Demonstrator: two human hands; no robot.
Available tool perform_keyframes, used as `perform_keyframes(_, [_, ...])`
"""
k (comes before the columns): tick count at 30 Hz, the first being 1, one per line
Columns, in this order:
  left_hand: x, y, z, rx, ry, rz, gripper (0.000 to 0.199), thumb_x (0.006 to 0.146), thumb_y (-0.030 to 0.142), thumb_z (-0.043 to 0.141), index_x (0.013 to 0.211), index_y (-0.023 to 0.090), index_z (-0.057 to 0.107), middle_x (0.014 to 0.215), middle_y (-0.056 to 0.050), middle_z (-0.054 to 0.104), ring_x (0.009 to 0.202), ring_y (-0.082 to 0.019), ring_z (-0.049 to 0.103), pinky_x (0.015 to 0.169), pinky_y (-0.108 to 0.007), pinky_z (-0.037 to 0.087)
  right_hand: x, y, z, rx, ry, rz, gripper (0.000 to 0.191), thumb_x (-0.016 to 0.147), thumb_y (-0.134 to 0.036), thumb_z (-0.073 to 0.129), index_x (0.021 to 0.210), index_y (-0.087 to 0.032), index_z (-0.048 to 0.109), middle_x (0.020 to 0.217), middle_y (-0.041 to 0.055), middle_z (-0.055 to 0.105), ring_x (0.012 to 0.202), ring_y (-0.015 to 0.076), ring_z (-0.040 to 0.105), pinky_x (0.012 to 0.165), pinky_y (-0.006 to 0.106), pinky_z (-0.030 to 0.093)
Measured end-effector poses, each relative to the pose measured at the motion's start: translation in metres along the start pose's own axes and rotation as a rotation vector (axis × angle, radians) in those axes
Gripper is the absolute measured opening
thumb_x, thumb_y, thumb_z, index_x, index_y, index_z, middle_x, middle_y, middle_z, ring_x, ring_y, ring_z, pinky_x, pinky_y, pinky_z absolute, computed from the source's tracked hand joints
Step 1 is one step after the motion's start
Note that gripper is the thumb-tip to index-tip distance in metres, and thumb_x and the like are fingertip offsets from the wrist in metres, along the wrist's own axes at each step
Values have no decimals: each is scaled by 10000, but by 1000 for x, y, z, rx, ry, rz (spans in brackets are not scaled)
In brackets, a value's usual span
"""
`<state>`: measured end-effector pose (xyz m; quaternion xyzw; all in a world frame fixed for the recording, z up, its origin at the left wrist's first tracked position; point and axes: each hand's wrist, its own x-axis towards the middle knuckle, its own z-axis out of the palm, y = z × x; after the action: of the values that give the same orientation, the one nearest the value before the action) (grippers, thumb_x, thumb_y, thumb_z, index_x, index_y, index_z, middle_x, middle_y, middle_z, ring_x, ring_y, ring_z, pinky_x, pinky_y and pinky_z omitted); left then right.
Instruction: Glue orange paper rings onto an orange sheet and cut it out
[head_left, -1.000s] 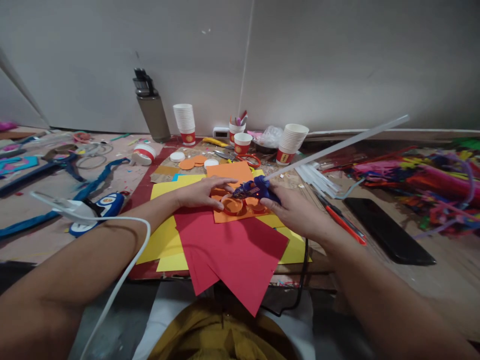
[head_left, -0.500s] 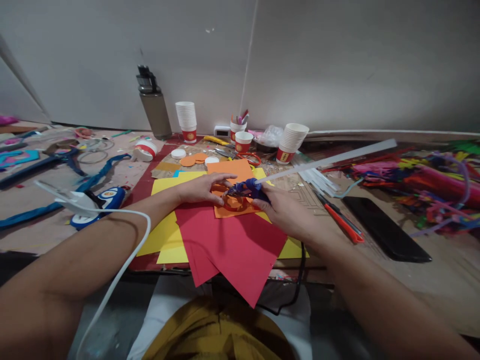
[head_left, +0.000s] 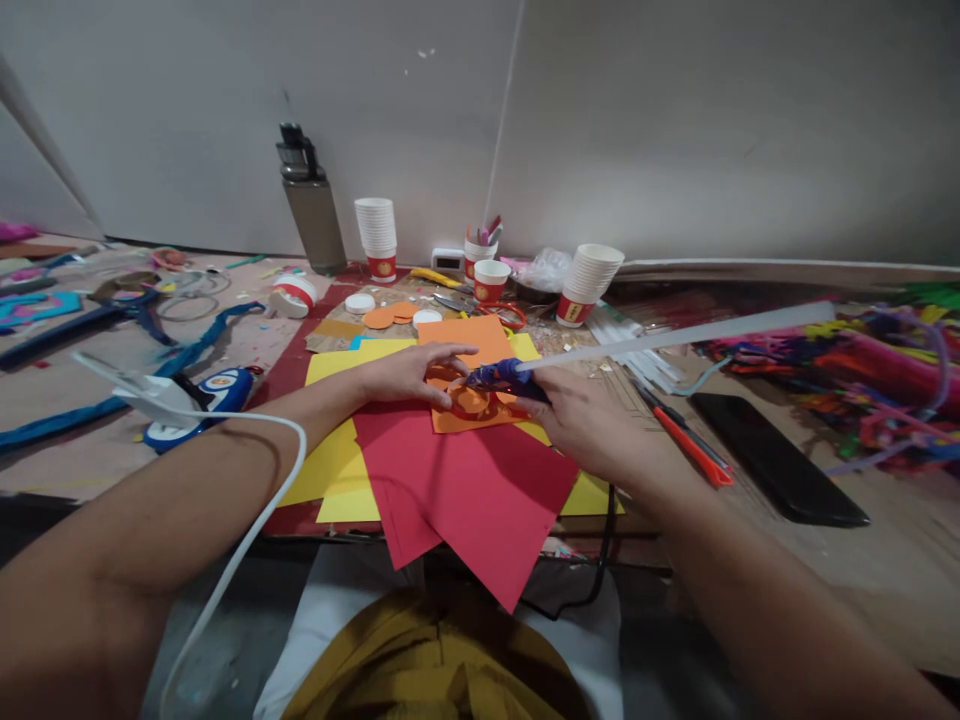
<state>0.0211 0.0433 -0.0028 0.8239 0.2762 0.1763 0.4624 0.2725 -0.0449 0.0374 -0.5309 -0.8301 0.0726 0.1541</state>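
My right hand (head_left: 574,415) grips a blue glue gun (head_left: 501,374); a long white glue stick (head_left: 690,330) juts from its back toward the right. Its tip points left and down over orange paper circles (head_left: 469,401) on an orange sheet (head_left: 472,338). At the left edge of that sheet lies my left hand (head_left: 405,375), fingers stretched out and thumb apart, close to the circles. Under the orange paper are red sheets (head_left: 480,500) and yellow sheets (head_left: 337,480). Exactly where the tip meets the paper is hard to make out.
Behind stand paper cup stacks (head_left: 375,235) (head_left: 589,285), a bottle (head_left: 311,220) and a pen cup (head_left: 480,255). A white cable (head_left: 289,470) crosses my left forearm. To the right lie a red-handled cutter (head_left: 694,445), a black phone (head_left: 780,458) and colourful pipe cleaners (head_left: 862,370).
The glue gun has shifted slightly to the right with my right hand, and its glue stick reaches farther right. My left hand stays by the orange paper. The whole view has moved a little.
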Motion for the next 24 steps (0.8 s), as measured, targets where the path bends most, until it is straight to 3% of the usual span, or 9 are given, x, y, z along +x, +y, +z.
perform_keyframes(8, [0,-2,0,-6,3,3,864,708,246,734,1471,237,328,1329,-121,580,1267,-255,527,1035,-406,423,1,-9,4,37,-24,9,178,936,-317,539,1015,-194,640,1017,93,705,904,220,639,757,297,457])
perform_keyframes(24, [0,-3,-1,-24,-10,12,886,702,232,732,1482,236,311,1319,-125,584,1271,-264,519,1021,-412,425,3,-4,1,23,-16,10,175,932,-307,534,1030,-207,639,1003,89,705,901,224,638,761,308,460])
